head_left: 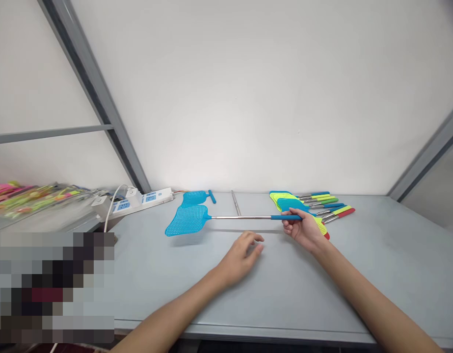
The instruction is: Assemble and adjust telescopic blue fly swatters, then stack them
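Observation:
A blue fly swatter with a metal rod is held level above the table, its perforated head pointing left. My right hand is closed around its blue handle. Below the rod, my left hand has its fingers apart and slightly curled, holding nothing. Behind the held swatter lie a loose blue swatter head, a short blue handle and a bare metal rod. Several swatters in blue, yellow-green and red form a pile at the right, partly hidden by my right hand.
A white power strip with plugs and a white cable sits at the table's left back. Beyond it, a blurred heap of colourful items covers another surface. The grey table meets a wall and metal frame posts.

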`<action>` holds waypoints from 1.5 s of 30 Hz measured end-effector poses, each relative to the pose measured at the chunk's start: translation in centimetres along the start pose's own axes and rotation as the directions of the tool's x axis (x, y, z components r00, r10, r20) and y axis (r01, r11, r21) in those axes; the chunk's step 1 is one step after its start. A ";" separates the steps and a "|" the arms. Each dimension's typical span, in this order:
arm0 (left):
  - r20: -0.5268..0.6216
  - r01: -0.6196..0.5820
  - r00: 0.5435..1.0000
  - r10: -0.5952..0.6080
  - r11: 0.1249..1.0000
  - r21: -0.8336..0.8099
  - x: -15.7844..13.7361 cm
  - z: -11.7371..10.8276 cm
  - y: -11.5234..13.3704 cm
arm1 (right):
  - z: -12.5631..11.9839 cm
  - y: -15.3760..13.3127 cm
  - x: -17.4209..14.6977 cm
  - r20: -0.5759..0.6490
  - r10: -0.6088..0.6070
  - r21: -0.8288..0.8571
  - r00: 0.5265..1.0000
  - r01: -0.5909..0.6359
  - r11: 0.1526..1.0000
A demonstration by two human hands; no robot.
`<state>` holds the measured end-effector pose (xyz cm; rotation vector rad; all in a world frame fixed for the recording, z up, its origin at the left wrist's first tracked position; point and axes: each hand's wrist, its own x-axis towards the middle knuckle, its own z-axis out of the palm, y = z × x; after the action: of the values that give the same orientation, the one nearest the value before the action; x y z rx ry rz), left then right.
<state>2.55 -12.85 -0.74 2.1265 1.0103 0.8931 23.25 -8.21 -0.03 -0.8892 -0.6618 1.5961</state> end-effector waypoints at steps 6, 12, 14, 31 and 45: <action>-0.062 0.163 0.974 -0.216 0.869 -0.468 1.3 -1.0 -1.0 | -0.4 -0.2 0.3 -0.008 0.002 0.000 1.000 -0.003 1.000; -0.067 0.168 0.958 -0.280 0.734 -0.658 1.4 -1.4 -0.8 | -1.1 -0.1 0.7 0.010 -0.003 -0.059 1.000 0.003 0.998; -0.059 0.174 0.956 -0.286 0.720 -0.672 1.4 -1.5 -0.8 | -1.1 -0.1 0.7 0.019 -0.002 -0.085 1.000 0.004 0.996; 0.115 0.219 0.976 -0.187 0.785 -0.580 1.5 -2.0 -1.6 | -0.4 -0.7 -0.3 0.160 0.056 -0.422 0.985 0.017 0.907; 0.173 0.258 0.966 -0.192 0.730 -0.632 1.3 -1.4 -1.6 | -0.8 -3.1 -1.8 0.329 0.244 -0.844 0.912 0.169 0.509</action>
<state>1.40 -10.62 -0.72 1.4016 0.7363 0.8507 25.78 -9.39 2.32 -1.2830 -1.8908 1.4534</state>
